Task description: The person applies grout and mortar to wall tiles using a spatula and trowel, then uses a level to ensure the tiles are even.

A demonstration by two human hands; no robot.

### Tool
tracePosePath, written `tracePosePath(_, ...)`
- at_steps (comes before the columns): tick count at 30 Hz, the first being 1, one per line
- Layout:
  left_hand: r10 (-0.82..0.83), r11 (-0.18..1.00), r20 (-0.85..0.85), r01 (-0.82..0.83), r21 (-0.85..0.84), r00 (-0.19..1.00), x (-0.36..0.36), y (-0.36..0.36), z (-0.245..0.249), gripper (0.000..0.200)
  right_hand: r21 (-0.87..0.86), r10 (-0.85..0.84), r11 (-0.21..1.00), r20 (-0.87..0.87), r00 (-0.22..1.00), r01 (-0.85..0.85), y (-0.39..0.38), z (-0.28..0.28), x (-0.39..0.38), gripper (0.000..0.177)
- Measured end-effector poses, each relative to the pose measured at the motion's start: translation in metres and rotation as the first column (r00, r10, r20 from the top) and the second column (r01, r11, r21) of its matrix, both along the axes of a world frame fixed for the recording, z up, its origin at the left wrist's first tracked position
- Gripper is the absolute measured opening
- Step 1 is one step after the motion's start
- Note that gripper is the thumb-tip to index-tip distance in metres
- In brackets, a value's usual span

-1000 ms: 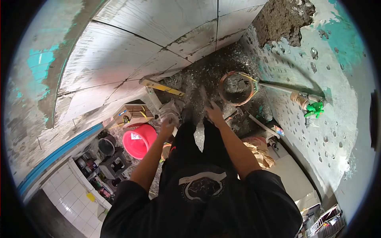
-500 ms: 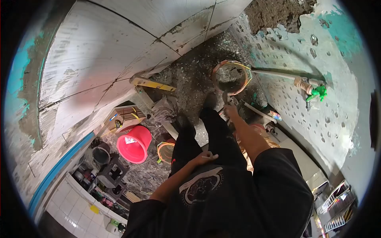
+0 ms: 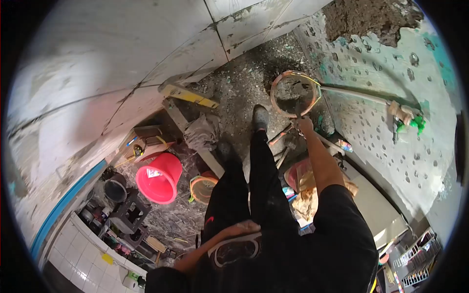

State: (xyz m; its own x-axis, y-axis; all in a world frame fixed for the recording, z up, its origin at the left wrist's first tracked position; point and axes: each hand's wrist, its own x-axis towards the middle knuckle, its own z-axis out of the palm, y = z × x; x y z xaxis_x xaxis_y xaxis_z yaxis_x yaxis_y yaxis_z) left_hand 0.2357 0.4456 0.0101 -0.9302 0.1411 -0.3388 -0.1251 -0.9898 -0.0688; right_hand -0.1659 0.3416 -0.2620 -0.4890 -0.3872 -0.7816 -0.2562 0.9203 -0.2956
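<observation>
My right hand (image 3: 306, 126) is closed round the handle of a trowel (image 3: 299, 110), at the near rim of an orange-rimmed bucket (image 3: 274, 93). The trowel's blade is dark and hard to make out against the bucket. Grey, wet-looking material (image 3: 292, 95) shows inside the bucket, and a yellow handle lies along its rim. In front of my belly, my left hand (image 3: 245, 227) is held with its fingers curled in; whatever they may hold is hidden.
A yellow spirit level (image 3: 189, 96) leans by the tiled wall at left, near a crumpled cloth (image 3: 201, 133). Behind are a pink tub (image 3: 159, 178), a second orange bucket (image 3: 203, 188) and a black bucket (image 3: 116, 189). A pipe (image 3: 356, 94) with a green tap (image 3: 416, 124) runs along the pitted wall.
The view has shifted slightly. My right arm is stretched further forward at the bucket's near rim. My left hand has drawn back closer to my belly, and its fingers are curled more.
</observation>
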Motion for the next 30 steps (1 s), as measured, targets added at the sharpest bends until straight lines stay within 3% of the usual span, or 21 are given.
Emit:
tracePosePath(1, 0.022, 0.995, 0.032, -0.019, -0.093, 0.999, -0.003, 0.012, -0.012, 0.036, -0.029, 0.231, 0.971, -0.129, 0.964, -0.237, 0.001, -0.037, -0.010, 0.017)
tracePosePath(2, -0.121, 0.973, 0.035, 0.125, -0.195, 0.992, -0.013, 0.009, -0.034, 0.033, 0.073, 0.653, 0.748, -0.256, 0.713, -0.659, -0.001, -0.077, -0.023, 0.017)
tracePosePath(3, -0.263, 0.920, 0.039, 0.262, -0.292, 0.964, -0.023, 0.005, -0.056, 0.030, 0.226, 0.865, 0.391, -0.420, 0.273, -0.892, -0.003, -0.117, -0.036, 0.021)
tracePosePath(4, -0.214, 0.849, 0.156, 0.262, -0.460, 0.964, -0.027, -0.010, -0.073, 0.022, 0.189, 0.801, 0.510, -0.460, 0.383, -0.839, 0.005, -0.165, -0.046, 0.020)
tracePosePath(6, -0.057, 0.599, 0.347, 0.310, -0.738, 0.936, -0.023, -0.053, -0.112, 0.018, 0.100, 0.619, 0.723, -0.532, 0.577, -0.683, 0.007, -0.262, -0.070, 0.017)
tracePosePath(7, -0.050, 0.578, 0.693, 0.587, -0.568, 0.719, -0.014, -0.075, -0.139, 0.015, 0.176, 0.699, 0.676, -0.462, 0.546, -0.716, 0.001, -0.285, -0.076, 0.016)
tracePosePath(8, 0.455, 0.621, 0.492, 0.131, -0.773, 0.742, -0.005, -0.101, -0.167, 0.007, 0.240, 0.770, 0.617, -0.383, 0.511, -0.749, -0.006, -0.306, -0.082, 0.016)
tracePosePath(9, 0.499, 0.585, 0.749, 0.468, -0.662, 0.436, 0.001, -0.128, -0.190, 0.009, 0.277, 0.783, 0.617, -0.313, 0.538, -0.737, -0.022, -0.304, -0.086, 0.017)
tracePosePath(10, 0.647, 0.566, 0.682, 0.384, -0.729, 0.340, 0.035, -0.137, -0.239, 0.013, 0.300, 0.756, 0.654, -0.296, 0.584, -0.694, -0.037, -0.291, -0.081, 0.020)
tracePosePath(11, 0.736, 0.503, 0.625, 0.408, -0.762, 0.259, 0.051, -0.164, -0.263, 0.016, 0.325, 0.726, 0.688, -0.282, 0.628, -0.649, -0.054, -0.272, -0.075, 0.022)
tracePosePath(12, 0.784, 0.404, 0.575, 0.511, -0.759, 0.233, 0.063, -0.191, -0.276, 0.018, 0.351, 0.693, 0.717, -0.271, 0.668, -0.602, -0.072, -0.249, -0.066, 0.025)
tracePosePath(14, 0.889, 0.330, 0.439, 0.479, -0.813, 0.132, 0.095, -0.220, -0.327, 0.020, 0.389, 0.599, 0.785, -0.282, 0.749, -0.481, -0.095, -0.219, -0.049, 0.030)
tracePosePath(15, 0.900, 0.276, 0.414, 0.555, -0.785, 0.137, 0.107, -0.234, -0.340, 0.019, 0.385, 0.583, 0.794, -0.263, 0.769, -0.470, -0.098, -0.223, -0.050, 0.030)
tracePosePath(19, 0.987, -0.021, 0.099, 0.704, -0.710, 0.130, 0.135, -0.289, -0.362, 0.016, 0.391, 0.604, 0.785, -0.311, 0.734, -0.481, -0.096, -0.252, -0.053, 0.032)
tracePosePath(20, 0.997, -0.062, -0.028, 0.600, -0.797, 0.067, 0.147, -0.301, -0.375, 0.015, 0.405, 0.620, 0.773, -0.318, 0.717, -0.489, -0.094, -0.258, -0.053, 0.032)
tracePosePath(21, 0.988, -0.147, -0.149, 0.541, -0.828, 0.040, 0.146, -0.316, -0.369, 0.016, 0.423, 0.637, 0.758, -0.321, 0.701, -0.496, -0.088, -0.263, -0.052, 0.032)
tracePosePath(22, 0.970, -0.217, -0.236, 0.619, -0.755, 0.052, 0.146, -0.329, -0.362, 0.018, 0.418, 0.641, 0.759, -0.342, 0.687, -0.499, -0.085, -0.266, -0.052, 0.032)
tracePosePath(24, 0.948, -0.269, -0.316, 0.647, -0.714, 0.045, 0.128, -0.344, -0.336, 0.019, 0.412, 0.667, 0.742, -0.366, 0.650, -0.529, -0.074, -0.271, -0.050, 0.033)
tracePosePath(26, 0.867, -0.429, -0.490, 0.646, -0.631, 0.098, 0.122, -0.357, -0.329, 0.019, 0.337, 0.660, 0.750, -0.422, 0.621, -0.569, -0.066, -0.276, -0.057, 0.033)
tracePosePath(28, 0.863, -0.428, -0.502, 0.618, -0.659, 0.063, 0.121, -0.362, -0.329, 0.018, 0.241, 0.718, 0.666, -0.463, 0.520, -0.706, -0.078, -0.268, -0.080, 0.032)
tracePosePath(30, 0.829, -0.468, -0.546, 0.681, -0.563, 0.118, 0.124, -0.361, -0.330, 0.016, -0.318, 0.435, 0.692, -0.533, 0.726, -0.648, -0.111, -0.186, -0.045, 0.031)
